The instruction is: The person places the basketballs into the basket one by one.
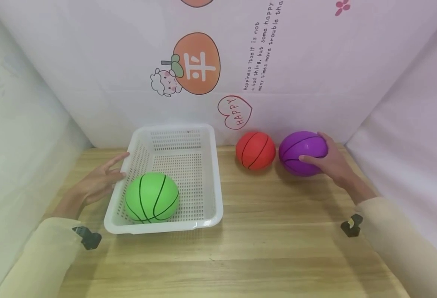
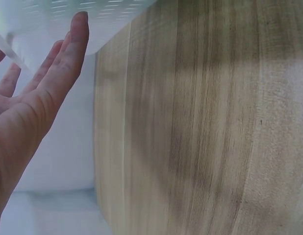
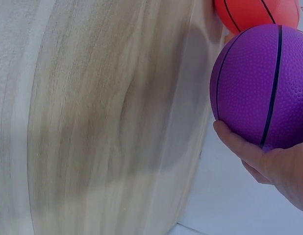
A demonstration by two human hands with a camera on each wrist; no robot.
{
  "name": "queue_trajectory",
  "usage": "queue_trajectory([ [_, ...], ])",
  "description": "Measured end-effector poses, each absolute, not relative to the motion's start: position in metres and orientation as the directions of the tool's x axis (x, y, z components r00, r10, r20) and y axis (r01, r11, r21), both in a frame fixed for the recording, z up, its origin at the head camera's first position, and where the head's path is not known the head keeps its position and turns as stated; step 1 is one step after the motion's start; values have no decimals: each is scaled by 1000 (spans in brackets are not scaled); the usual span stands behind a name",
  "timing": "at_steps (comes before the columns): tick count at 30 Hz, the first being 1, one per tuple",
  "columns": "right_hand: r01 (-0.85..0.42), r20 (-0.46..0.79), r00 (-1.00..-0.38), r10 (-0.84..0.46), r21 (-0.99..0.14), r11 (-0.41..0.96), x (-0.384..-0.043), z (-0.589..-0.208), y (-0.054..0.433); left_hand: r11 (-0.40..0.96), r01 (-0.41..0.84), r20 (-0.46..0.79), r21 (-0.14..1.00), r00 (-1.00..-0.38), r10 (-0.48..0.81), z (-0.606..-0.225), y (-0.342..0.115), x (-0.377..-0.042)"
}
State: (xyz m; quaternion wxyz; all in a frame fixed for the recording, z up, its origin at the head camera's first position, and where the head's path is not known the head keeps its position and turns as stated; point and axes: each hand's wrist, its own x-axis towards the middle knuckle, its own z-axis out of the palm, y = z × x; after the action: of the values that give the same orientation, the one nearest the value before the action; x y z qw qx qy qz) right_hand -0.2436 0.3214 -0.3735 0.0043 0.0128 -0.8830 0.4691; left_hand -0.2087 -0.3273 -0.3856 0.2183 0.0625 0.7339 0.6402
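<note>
My right hand (image 1: 335, 163) grips a small purple basketball (image 1: 296, 151) from its right side, thumb across the front and fingers behind. In the right wrist view the purple ball (image 3: 259, 88) fills the right side, with my hand (image 3: 274, 164) below it. Just left of it sits a red basketball (image 1: 255, 150). A white perforated basket (image 1: 218, 186) stands on the left, and a green basketball (image 1: 152, 198) lies in its near left part. At the basket's left rim is my left hand (image 1: 99, 182), its fingers extended against the side; the left wrist view shows those straight fingers (image 2: 68, 63).
Everything stands on a wooden tabletop (image 1: 255, 248). A white printed cloth (image 1: 296, 62) rises behind the basket and balls, with pale cloth walls on the left (image 1: 17, 103) and right (image 1: 408, 124).
</note>
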Motion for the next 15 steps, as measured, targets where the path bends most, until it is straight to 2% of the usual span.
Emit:
queue_trajectory([
  [8, -65, 46, -998, -46, -760, 647, -236, -364, 318, 160, -186, -234, 969, -901, 367, -388, -333, -207],
  [15, -61, 25, -998, -64, -753, 655, -226, -356, 320, 132, -184, -221, 974, -896, 384, -390, -331, -211],
])
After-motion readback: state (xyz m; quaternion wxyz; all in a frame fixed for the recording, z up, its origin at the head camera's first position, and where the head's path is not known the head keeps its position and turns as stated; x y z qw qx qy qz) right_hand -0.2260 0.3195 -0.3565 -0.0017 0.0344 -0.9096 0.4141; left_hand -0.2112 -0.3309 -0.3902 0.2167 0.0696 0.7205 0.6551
